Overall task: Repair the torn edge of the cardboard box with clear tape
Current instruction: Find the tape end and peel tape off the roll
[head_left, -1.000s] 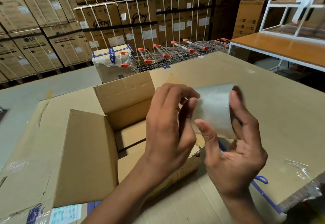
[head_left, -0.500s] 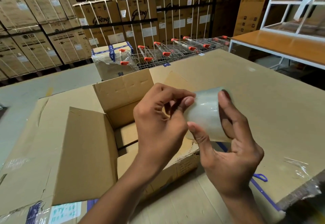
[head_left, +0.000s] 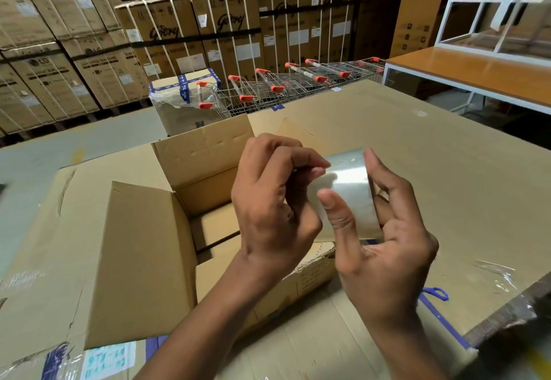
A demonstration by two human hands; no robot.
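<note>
An open cardboard box [head_left: 143,260] with raised flaps rests on a large flat cardboard surface [head_left: 432,156]. Its near rim looks ragged below my hands. Above the box, my right hand [head_left: 384,260] grips a roll of clear tape [head_left: 346,191], thumb on the front and fingers behind. My left hand [head_left: 274,206] touches the roll's left side, with thumb and fingertips pinched at the tape surface. Whether a tape end is lifted cannot be told.
Blue-handled scissors [head_left: 435,293] lie partly hidden under my right wrist. A crumpled clear film [head_left: 498,278] sits at the right edge. Shopping trolleys [head_left: 283,87], a taped box [head_left: 182,102], stacked cartons [head_left: 179,30] and an orange-topped table [head_left: 477,72] stand beyond.
Both hands and the tape roll have lowered slightly toward the box. My left fingertips have shifted along the roll's surface, and the roll has turned a little in my right hand.
</note>
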